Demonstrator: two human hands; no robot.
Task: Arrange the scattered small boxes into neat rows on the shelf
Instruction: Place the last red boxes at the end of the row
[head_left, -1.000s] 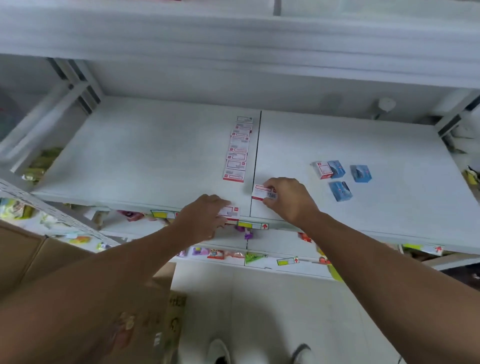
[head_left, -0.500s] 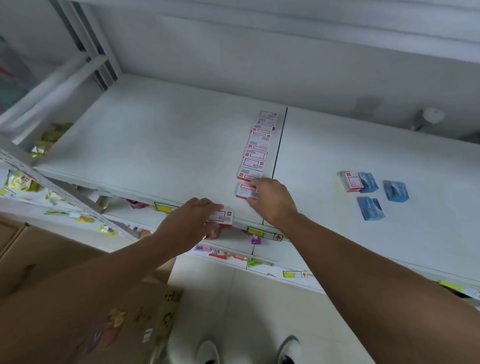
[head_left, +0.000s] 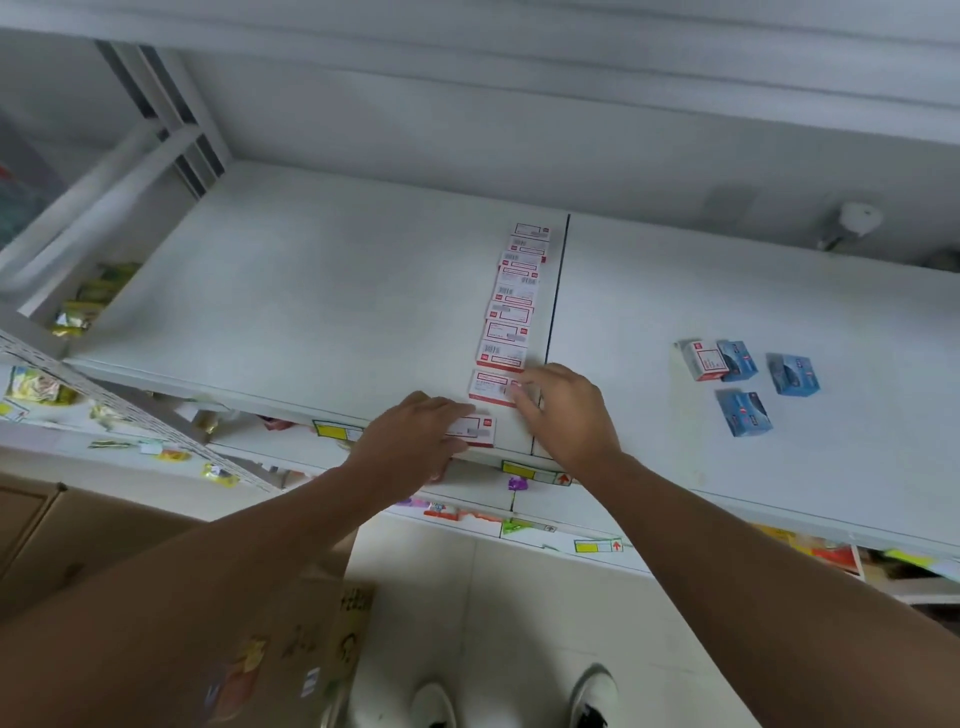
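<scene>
White shelf (head_left: 311, 291): I see a red-white box row (head_left: 514, 296); my right hand (head_left: 566, 410) pinching the nearest row box (head_left: 488, 387); my left hand (head_left: 415, 436) pressed flat on the front-edge box (head_left: 480, 430).

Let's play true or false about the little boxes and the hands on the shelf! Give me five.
1. A row of red-and-white boxes runs front to back beside the shelf seam. True.
2. There are five blue boxes. False: three blue boxes lie right of the seam.
3. The right hand touches a red-and-white box at the row's front end. True.
4. The left hand is in the air. False: it rests on a box at the shelf's front edge.
5. One red-and-white box sits beside the blue ones. True.
</scene>
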